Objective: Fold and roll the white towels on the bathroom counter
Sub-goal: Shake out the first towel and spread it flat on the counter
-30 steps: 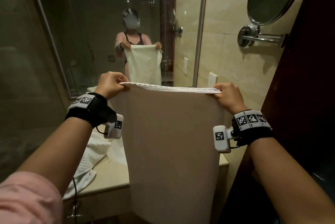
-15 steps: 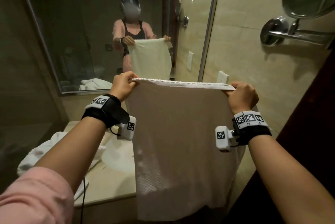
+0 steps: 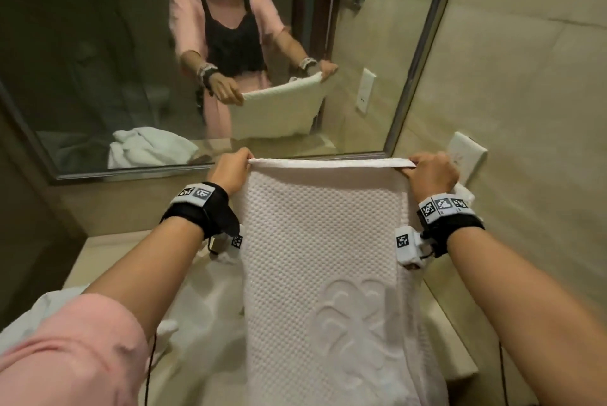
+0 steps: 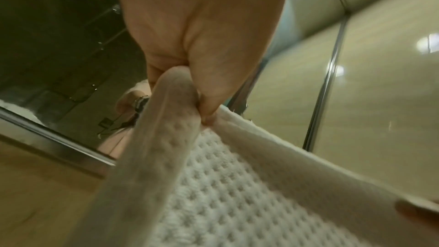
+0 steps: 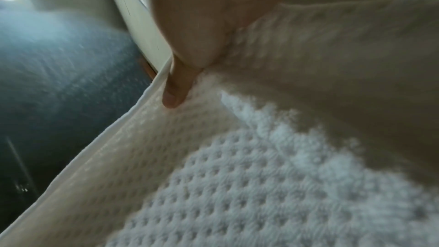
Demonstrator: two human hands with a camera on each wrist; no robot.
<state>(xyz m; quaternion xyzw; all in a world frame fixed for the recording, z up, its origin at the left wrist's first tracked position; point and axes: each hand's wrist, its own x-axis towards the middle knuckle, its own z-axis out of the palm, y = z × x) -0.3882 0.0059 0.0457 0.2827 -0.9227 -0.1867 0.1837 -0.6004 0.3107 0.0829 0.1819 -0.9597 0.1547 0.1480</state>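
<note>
A white waffle-textured towel (image 3: pixel 322 241) with an embossed flower stretches from its far hem toward me over the beige counter (image 3: pixel 98 261). My left hand (image 3: pixel 231 169) pinches the hem's left corner, my right hand (image 3: pixel 430 171) the right corner. In the left wrist view the towel (image 4: pixel 237 194) is pinched by my left hand (image 4: pixel 202 104) between thumb and fingers. In the right wrist view my right hand (image 5: pixel 190 67) holds the towel (image 5: pixel 261 185) at its hemmed border. More white towels (image 3: pixel 203 317) lie crumpled on the counter under my left arm.
A large wall mirror (image 3: pixel 131 61) stands behind the counter and reflects me and the towels. A tiled wall (image 3: pixel 525 93) with a white switch plate (image 3: pixel 466 153) is close on the right. The counter's right end (image 3: pixel 456 350) meets that wall.
Both hands have come down and forward with the towel, from hanging upright at chest height to lying stretched out low over the counter. My view has tilted downward.
</note>
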